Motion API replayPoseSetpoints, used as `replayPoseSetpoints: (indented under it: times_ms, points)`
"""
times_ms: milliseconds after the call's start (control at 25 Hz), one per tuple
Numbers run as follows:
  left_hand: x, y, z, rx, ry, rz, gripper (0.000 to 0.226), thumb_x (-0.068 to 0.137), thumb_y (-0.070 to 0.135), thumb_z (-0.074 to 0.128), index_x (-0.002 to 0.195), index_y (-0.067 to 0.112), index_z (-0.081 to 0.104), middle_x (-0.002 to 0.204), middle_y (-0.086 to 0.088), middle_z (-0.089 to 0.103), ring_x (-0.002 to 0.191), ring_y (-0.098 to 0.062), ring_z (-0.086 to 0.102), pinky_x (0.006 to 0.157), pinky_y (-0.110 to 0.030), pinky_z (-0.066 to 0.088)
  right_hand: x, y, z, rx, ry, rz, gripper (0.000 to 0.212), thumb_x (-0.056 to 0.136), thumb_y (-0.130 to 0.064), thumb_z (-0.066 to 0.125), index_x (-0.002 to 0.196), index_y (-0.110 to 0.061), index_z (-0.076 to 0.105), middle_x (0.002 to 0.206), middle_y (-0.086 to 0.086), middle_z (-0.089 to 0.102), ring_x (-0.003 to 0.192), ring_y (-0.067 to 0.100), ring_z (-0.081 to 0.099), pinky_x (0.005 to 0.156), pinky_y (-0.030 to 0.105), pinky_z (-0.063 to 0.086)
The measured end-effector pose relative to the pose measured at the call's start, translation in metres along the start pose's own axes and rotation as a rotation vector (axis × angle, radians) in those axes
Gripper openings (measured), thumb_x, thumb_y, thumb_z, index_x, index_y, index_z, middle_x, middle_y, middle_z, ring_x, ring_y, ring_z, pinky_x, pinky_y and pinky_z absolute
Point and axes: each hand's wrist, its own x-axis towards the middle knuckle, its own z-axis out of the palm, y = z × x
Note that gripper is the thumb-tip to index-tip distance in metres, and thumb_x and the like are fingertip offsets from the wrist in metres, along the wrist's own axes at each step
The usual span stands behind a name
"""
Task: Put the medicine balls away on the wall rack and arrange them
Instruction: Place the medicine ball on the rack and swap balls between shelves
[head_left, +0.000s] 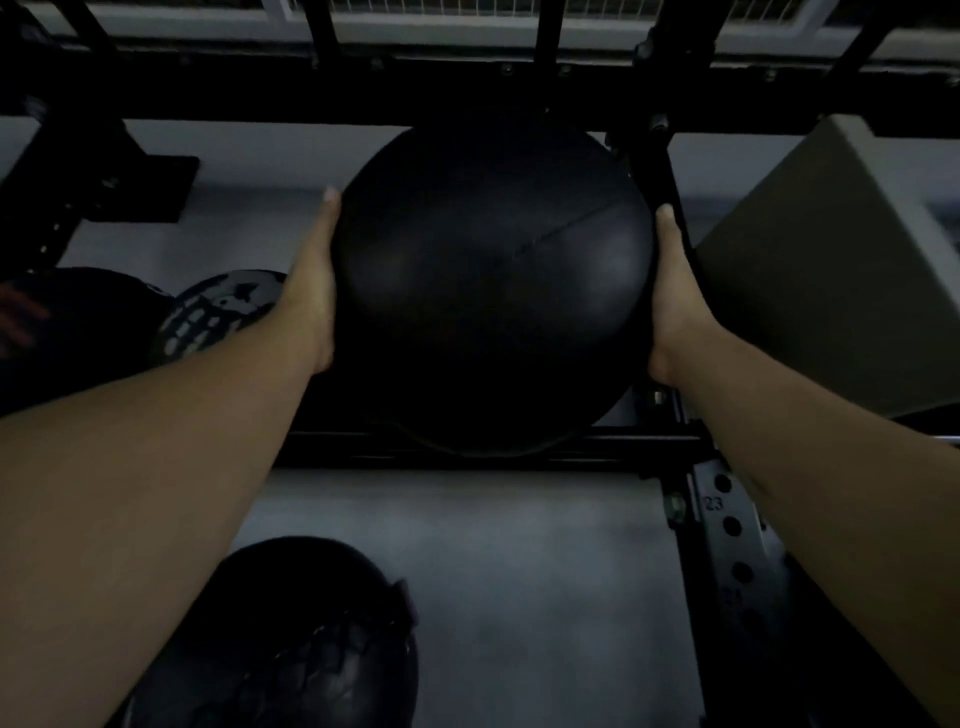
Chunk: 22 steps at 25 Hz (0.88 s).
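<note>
Nearest, a laced dark ball (291, 644) sits low; beyond it the left hand (311, 291) and right hand (675, 301) press flat, fingers extended, on opposite sides of the smooth, seamed black medicine ball (493, 280). It sits at the black steel wall rack (519, 447) rails; best keep pressure even and seat it fully between them.
</note>
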Motion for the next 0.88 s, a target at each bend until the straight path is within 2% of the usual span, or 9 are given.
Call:
replayPoseSetpoints:
  times_ms: [120, 200, 280, 400, 520, 640, 760, 880]
  points:
    - [-0.041, 0.0, -0.014, -0.03, 0.018, 0.052, 0.07, 0.093, 0.074, 0.048, 0.14, 0.025, 0.067, 0.136, -0.004, 0.073, 0.127, -0.026, 0.069, 0.113, -0.046, 0.05, -0.053, -0.011, 0.004, -0.008, 0.124, -0.026, 0.082, 0.077, -0.081, 0.053, 0.146, -0.036, 0.053, 0.141, -0.001, 0.064, 0.127, 0.028, 0.062, 0.107, 0.05, 0.049]
    - [-0.069, 0.001, -0.022, -0.077, 0.057, 0.056, 0.08, 0.086, 0.076, 0.055, 0.148, 0.026, 0.058, 0.144, -0.003, 0.067, 0.133, -0.026, 0.063, 0.117, -0.046, 0.046, -0.09, -0.017, 0.004, 0.007, 0.161, -0.052, 0.075, 0.079, -0.077, 0.055, 0.142, -0.036, 0.058, 0.137, -0.002, 0.067, 0.125, 0.027, 0.064, 0.105, 0.049, 0.052]
    - [-0.098, 0.003, -0.028, -0.105, 0.08, 0.02, 0.089, 0.079, 0.078, 0.061, 0.151, 0.026, 0.054, 0.146, -0.003, 0.065, 0.134, -0.025, 0.062, 0.117, -0.046, 0.046, -0.127, -0.024, 0.003, 0.02, 0.198, -0.036, 0.073, 0.078, -0.075, 0.058, 0.139, -0.035, 0.061, 0.136, -0.002, 0.068, 0.124, 0.026, 0.065, 0.105, 0.048, 0.052]
    - [-0.145, -0.008, -0.037, -0.134, 0.104, -0.032, 0.091, 0.078, 0.078, 0.065, 0.15, 0.024, 0.054, 0.146, -0.004, 0.066, 0.134, -0.024, 0.062, 0.116, -0.045, 0.046, -0.176, -0.024, -0.006, 0.005, 0.23, 0.0, 0.07, 0.079, -0.071, 0.06, 0.137, -0.033, 0.063, 0.136, -0.002, 0.068, 0.124, 0.025, 0.065, 0.107, 0.047, 0.051]
    - [-0.195, -0.039, -0.045, -0.189, 0.143, -0.175, 0.091, 0.077, 0.078, 0.068, 0.149, 0.025, 0.056, 0.144, -0.006, 0.067, 0.134, -0.027, 0.063, 0.116, -0.047, 0.046, -0.22, -0.009, -0.017, -0.028, 0.249, 0.067, 0.066, 0.08, -0.069, 0.061, 0.135, -0.033, 0.065, 0.137, -0.003, 0.067, 0.126, 0.022, 0.064, 0.108, 0.046, 0.05]
    - [-0.238, -0.078, -0.052, -0.221, 0.179, -0.307, 0.086, 0.08, 0.075, 0.066, 0.147, 0.023, 0.058, 0.144, -0.008, 0.067, 0.133, -0.029, 0.064, 0.117, -0.049, 0.046, -0.253, 0.014, -0.025, -0.073, 0.307, 0.168, 0.058, 0.077, -0.065, 0.064, 0.125, -0.034, 0.07, 0.127, -0.002, 0.073, 0.121, 0.023, 0.067, 0.108, 0.049, 0.05]
    - [-0.253, -0.105, -0.051, -0.198, 0.239, -0.377, 0.08, 0.083, 0.071, 0.065, 0.145, 0.021, 0.06, 0.14, -0.009, 0.069, 0.129, -0.03, 0.066, 0.115, -0.052, 0.048, -0.268, 0.042, -0.039, -0.115, 0.378, 0.218, 0.047, 0.077, -0.064, 0.063, 0.113, -0.036, 0.073, 0.116, -0.004, 0.077, 0.116, 0.024, 0.069, 0.1, 0.047, 0.055]
    - [-0.245, -0.122, -0.041, -0.086, 0.271, -0.35, 0.078, 0.082, 0.072, 0.064, 0.14, 0.02, 0.063, 0.133, -0.009, 0.073, 0.122, -0.028, 0.07, 0.11, -0.053, 0.053, -0.265, 0.062, -0.057, -0.138, 0.405, 0.247, 0.051, 0.077, -0.065, 0.06, 0.117, -0.036, 0.072, 0.116, -0.005, 0.077, 0.113, 0.024, 0.07, 0.096, 0.045, 0.056]
